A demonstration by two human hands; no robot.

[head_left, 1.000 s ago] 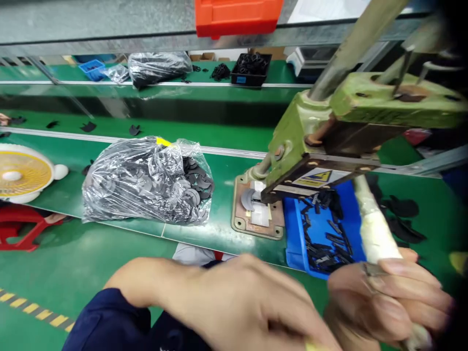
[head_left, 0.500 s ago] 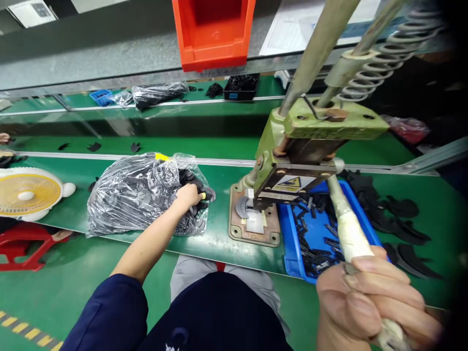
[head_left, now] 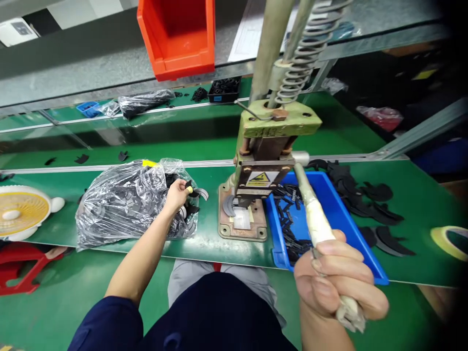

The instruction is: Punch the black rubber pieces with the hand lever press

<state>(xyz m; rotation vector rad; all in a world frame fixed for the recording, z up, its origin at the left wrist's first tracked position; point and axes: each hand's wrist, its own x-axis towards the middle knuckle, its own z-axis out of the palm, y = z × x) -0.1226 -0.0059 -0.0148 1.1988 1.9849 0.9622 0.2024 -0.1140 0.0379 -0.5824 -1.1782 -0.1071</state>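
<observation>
A green hand press stands on the green bench. My right hand is closed around its white-wrapped lever, low at the right. My left hand reaches to the mouth of a clear plastic bag full of dark crescent-shaped pieces. It pinches one dark crescent piece just outside the bag. Another crescent piece lies on the press's brown base plate, under the press head.
A blue tray with small black scraps sits right of the press. Loose black crescent pieces lie beyond it, and a tape roll at far right. A small fan is at left, an orange bin overhead.
My left hand went from close to the camera out to the bag, and now draws a crescent piece out of its mouth. My right hand stayed on the lever.
</observation>
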